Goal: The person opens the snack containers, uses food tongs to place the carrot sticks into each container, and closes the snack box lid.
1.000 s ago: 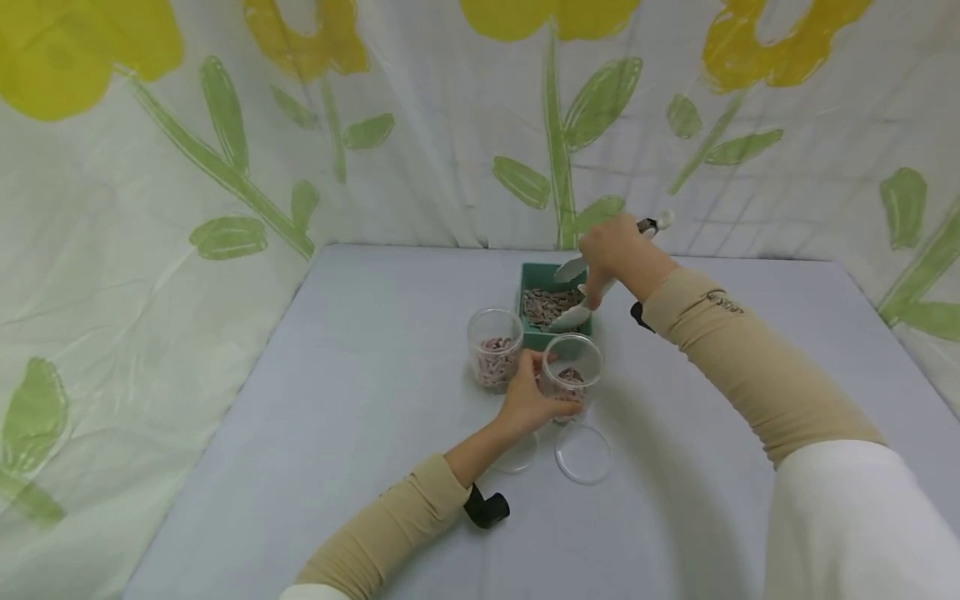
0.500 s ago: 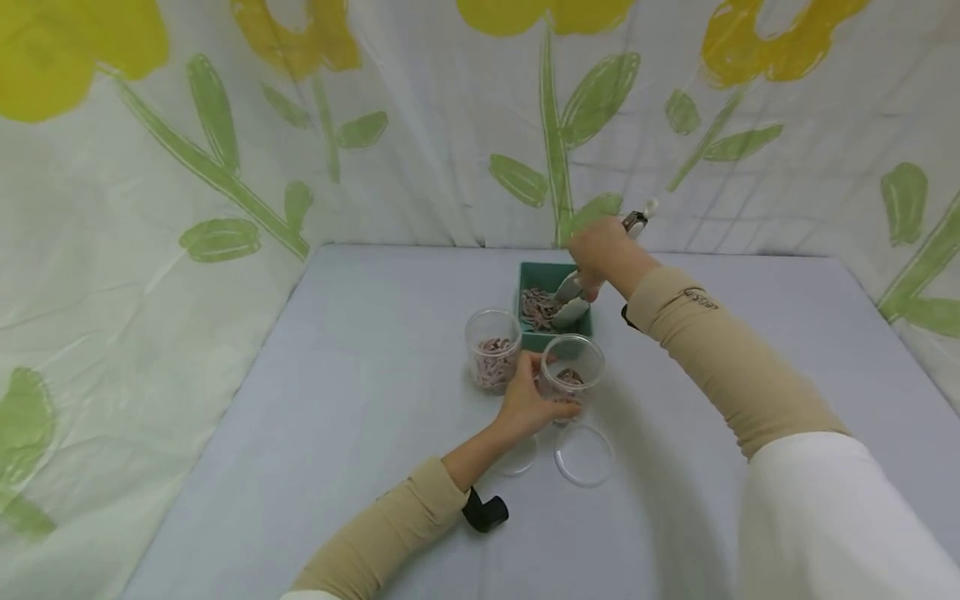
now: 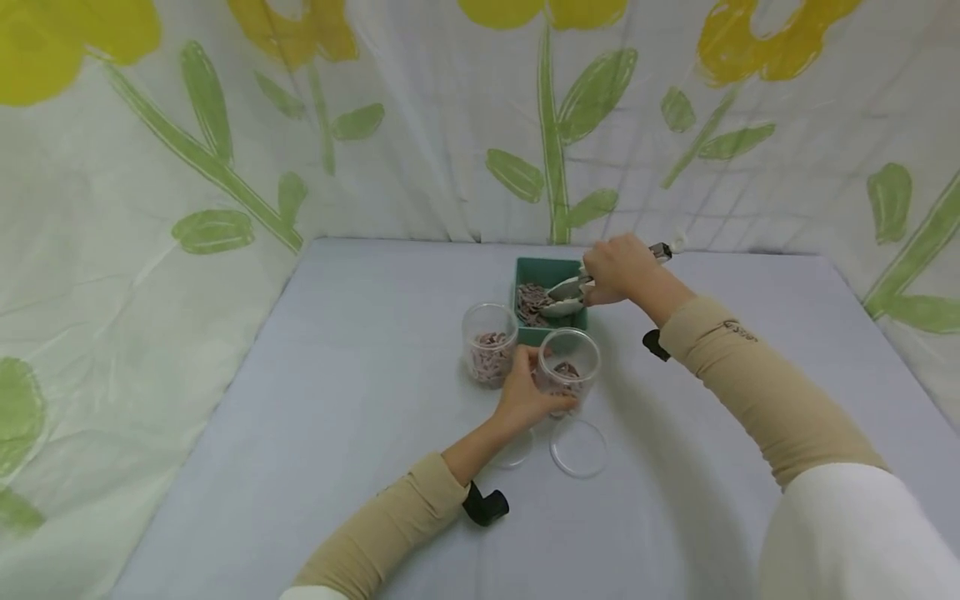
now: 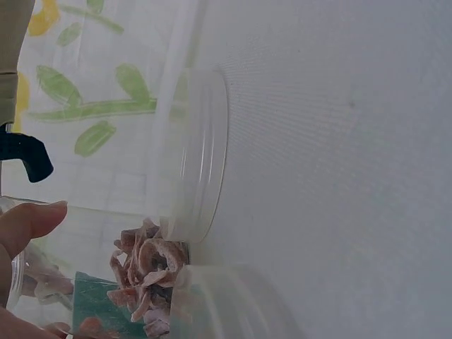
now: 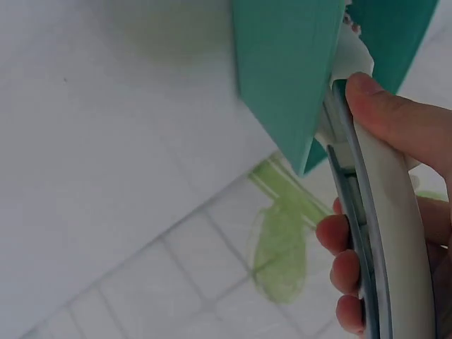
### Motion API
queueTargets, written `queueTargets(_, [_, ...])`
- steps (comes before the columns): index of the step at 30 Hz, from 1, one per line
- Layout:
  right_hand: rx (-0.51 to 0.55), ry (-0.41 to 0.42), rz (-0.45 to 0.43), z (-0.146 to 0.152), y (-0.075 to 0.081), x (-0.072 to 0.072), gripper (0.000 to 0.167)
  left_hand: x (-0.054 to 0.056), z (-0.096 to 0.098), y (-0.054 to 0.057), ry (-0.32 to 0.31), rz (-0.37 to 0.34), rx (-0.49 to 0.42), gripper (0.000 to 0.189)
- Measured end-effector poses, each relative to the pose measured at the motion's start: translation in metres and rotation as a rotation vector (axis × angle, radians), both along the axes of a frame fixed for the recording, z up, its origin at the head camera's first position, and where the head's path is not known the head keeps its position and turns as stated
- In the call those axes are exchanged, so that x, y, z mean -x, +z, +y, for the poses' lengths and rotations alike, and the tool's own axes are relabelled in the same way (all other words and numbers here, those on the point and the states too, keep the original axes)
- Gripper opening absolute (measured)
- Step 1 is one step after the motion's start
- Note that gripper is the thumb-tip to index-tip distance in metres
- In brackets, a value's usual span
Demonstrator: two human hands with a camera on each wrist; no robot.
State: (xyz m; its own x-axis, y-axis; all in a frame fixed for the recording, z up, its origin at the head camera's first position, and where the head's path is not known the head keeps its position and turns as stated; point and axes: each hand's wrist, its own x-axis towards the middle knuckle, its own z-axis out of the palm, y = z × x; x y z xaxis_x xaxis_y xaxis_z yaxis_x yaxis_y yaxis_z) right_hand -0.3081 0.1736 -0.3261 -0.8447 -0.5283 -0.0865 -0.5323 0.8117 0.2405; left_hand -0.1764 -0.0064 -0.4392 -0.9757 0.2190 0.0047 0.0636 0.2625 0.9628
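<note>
My right hand (image 3: 617, 268) grips a pair of tongs (image 5: 381, 205) with pale handles. The tongs' white tips reach into a green bin (image 3: 534, 335) that holds a heap of brownish-pink, curled strips (image 3: 531, 302). In the right wrist view the thumb and fingers wrap the handles beside the bin's wall. My left hand (image 3: 525, 392) curls round a clear round jar (image 3: 567, 346), thumb at the front and fingers on the far side. A small amount of the same strips lies in the bottom of that jar. Left of it stands a second clear jar (image 3: 489, 333), fuller with strips.
Two clear round lids, one the right lid (image 3: 579, 448) and the other the left lid (image 3: 514, 450), lie on the table (image 3: 360, 375) in front of the jars. A flower-painted white sheet (image 3: 420, 125) hangs behind the table.
My right hand lowers the tongs deeper into the bin, then shifts slightly right, the tips lying nearer together than one second ago. My left hand keeps its hold on the jar.
</note>
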Motion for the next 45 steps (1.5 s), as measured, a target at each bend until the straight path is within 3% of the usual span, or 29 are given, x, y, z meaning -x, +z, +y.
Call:
queueTargets(6, [0.078,-0.11,-0.093,0.019,0.008,-0.005,0.044,0.0,0.004,-0.003,-0.003,0.001,-0.001,0.068])
queueTargets(11, [0.148,-0.123,-0.097,0.04,0.029,-0.018,0.046,0.002,0.008,-0.006,0.008,0.017,-0.014,0.068])
queueTargets(20, [0.264,-0.082,-0.033,0.071,0.067,-0.067,0.039,0.011,0.013,-0.008,0.061,0.022,-0.018,0.073])
queueTargets(24, [0.283,-0.033,-0.004,0.074,0.069,-0.087,0.045,0.013,0.011,-0.004,0.069,0.007,-0.031,0.073])
queueTargets(28, [0.252,0.04,0.026,0.073,0.063,-0.1,0.039,0.013,0.011,-0.001,0.073,-0.006,-0.042,0.072])
queueTargets(34, [0.23,0.071,0.018,0.068,0.06,-0.105,0.046,0.014,0.013,-0.002,0.081,0.002,-0.024,0.071])
queueTargets(39, [0.199,0.009,-0.042,0.065,0.069,-0.102,0.062,0.013,0.015,-0.002,0.069,0.005,-0.03,0.071])
queueTargets(45, [0.22,-0.138,-0.083,0.068,0.083,-0.091,0.077,0.012,0.017,-0.001,0.053,0.006,-0.051,0.071])
